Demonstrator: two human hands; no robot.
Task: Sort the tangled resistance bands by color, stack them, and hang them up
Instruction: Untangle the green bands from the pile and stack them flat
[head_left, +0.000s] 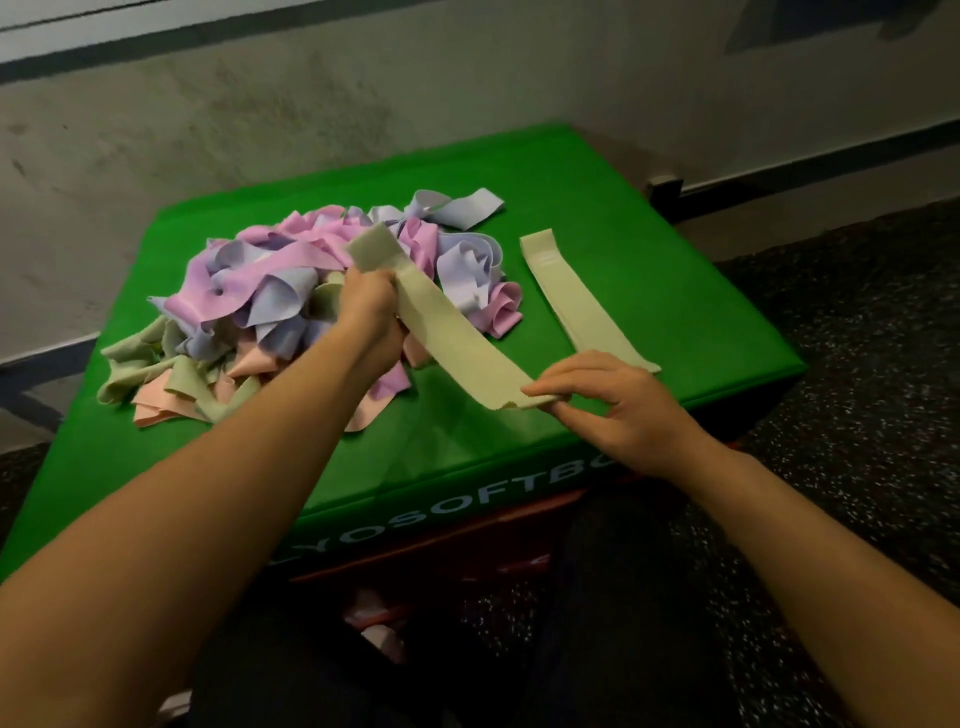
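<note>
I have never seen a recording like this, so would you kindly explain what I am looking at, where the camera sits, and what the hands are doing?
There is no machine here: a person works with two bare hands, and the single picture comes from a camera worn on their head, looking forward and down. In front of them is a green padded box. On it lies a tangled pile of bands in pink, lilac, peach and pale green. To its right one pale green band lies flat by itself. The left hand and the right hand each grip an end of another pale green band, the held band, stretched between them above the box.
</note>
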